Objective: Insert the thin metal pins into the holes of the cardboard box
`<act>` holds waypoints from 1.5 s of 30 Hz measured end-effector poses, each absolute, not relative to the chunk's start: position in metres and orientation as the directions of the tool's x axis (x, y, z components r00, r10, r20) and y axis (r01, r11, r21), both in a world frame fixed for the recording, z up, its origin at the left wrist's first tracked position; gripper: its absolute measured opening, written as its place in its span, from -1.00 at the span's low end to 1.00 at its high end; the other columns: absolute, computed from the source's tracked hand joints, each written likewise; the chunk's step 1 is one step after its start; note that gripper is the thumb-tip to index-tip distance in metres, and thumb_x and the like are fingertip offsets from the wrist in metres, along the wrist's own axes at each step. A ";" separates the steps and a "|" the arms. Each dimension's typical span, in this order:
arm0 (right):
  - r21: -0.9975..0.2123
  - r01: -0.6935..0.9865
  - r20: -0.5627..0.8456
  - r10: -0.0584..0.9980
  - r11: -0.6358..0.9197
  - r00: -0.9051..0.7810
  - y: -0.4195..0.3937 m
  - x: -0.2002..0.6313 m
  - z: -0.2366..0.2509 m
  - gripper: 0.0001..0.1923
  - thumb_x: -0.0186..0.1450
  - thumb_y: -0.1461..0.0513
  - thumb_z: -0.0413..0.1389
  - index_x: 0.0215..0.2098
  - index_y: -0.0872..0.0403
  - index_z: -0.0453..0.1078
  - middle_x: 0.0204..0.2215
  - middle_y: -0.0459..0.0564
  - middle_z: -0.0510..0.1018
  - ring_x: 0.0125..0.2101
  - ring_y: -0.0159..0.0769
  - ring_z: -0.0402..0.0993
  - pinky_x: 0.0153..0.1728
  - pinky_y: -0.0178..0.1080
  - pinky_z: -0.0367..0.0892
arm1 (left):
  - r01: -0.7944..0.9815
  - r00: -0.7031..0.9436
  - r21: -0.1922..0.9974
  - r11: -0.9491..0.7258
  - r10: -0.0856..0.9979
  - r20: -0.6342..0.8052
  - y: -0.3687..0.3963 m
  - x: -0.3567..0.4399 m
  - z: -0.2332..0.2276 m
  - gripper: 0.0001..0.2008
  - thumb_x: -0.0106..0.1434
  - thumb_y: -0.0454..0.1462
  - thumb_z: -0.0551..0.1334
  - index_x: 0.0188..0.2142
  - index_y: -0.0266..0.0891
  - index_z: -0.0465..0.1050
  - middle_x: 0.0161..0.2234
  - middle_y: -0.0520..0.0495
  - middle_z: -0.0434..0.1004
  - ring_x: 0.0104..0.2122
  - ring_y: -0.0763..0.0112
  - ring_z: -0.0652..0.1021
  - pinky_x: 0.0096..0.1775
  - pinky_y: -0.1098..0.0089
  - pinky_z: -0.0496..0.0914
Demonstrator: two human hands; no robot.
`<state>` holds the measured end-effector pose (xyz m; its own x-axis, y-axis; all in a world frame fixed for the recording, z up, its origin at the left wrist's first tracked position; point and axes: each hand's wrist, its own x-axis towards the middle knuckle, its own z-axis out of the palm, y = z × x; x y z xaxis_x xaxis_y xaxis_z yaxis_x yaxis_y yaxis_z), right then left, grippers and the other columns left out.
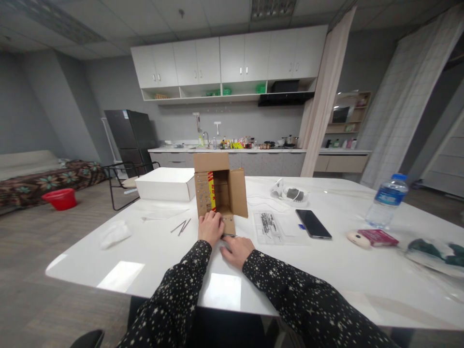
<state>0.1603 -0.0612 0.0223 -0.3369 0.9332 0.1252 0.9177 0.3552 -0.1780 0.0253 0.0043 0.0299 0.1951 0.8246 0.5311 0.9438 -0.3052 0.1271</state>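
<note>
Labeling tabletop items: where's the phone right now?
Head view: the phone lies flat on the white table, right of the cardboard box, between a clear bag and the water bottle.

Brown cardboard box point(219, 191), white table point(326, 261), star-speckled black sleeves point(181, 295), red basin point(61, 198).

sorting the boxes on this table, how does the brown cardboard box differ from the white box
The brown cardboard box stands open with its flaps spread; the white box lies shut. The brown one is taller and narrower, the white one low and wide. The left hand touches the brown box; nothing touches the white. Both rest on the table.
</note>
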 end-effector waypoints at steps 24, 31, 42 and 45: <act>-0.180 0.913 0.150 0.927 0.367 -0.344 -0.064 0.160 0.027 -0.60 0.29 0.05 -0.13 0.01 -0.04 0.33 -0.23 0.04 0.57 -0.28 -0.18 0.50 -0.33 -0.23 0.20 | 0.898 0.106 0.245 -0.365 0.720 0.686 -0.004 0.024 0.027 -0.86 0.22 -0.28 0.09 -0.29 -0.17 0.42 -0.26 -0.05 0.49 -0.19 0.29 0.44 -0.09 0.24 0.19; -0.171 0.910 0.168 0.921 0.378 -0.351 -0.062 0.161 0.024 -0.60 0.28 0.05 -0.12 -0.01 -0.03 0.33 -0.24 0.03 0.57 -0.29 -0.17 0.50 -0.34 -0.23 0.21 | 0.839 0.065 0.339 -0.425 0.698 0.713 -0.014 0.025 0.026 -0.87 0.21 -0.30 0.11 -0.29 -0.17 0.42 -0.27 -0.05 0.48 -0.19 0.32 0.45 -0.06 0.26 0.21; -0.155 0.916 0.164 0.924 0.371 -0.346 -0.060 0.160 0.020 -0.63 0.29 0.04 -0.13 -0.11 0.03 0.35 -0.26 0.05 0.57 -0.30 -0.17 0.50 -0.35 -0.23 0.21 | 0.727 0.238 0.413 -0.548 0.766 0.597 -0.008 0.020 0.004 -0.83 0.15 -0.36 0.12 -0.29 -0.18 0.44 -0.30 -0.02 0.51 -0.27 0.37 0.48 -0.12 0.29 0.32; -0.157 0.917 0.160 0.926 0.366 -0.342 -0.060 0.160 0.018 -0.62 0.30 0.03 -0.13 -0.11 0.02 0.36 -0.26 0.05 0.57 -0.30 -0.16 0.50 -0.34 -0.22 0.21 | 0.711 0.241 0.441 -0.547 0.780 0.578 -0.006 0.018 0.001 -0.82 0.13 -0.38 0.12 -0.30 -0.19 0.45 -0.30 -0.01 0.52 -0.28 0.38 0.49 -0.14 0.30 0.35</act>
<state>0.1598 -0.0598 0.0176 -0.3425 0.9259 0.1596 0.9171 0.3663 -0.1571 0.0177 -0.0057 0.0013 0.2411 0.7798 0.5778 0.7113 -0.5470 0.4415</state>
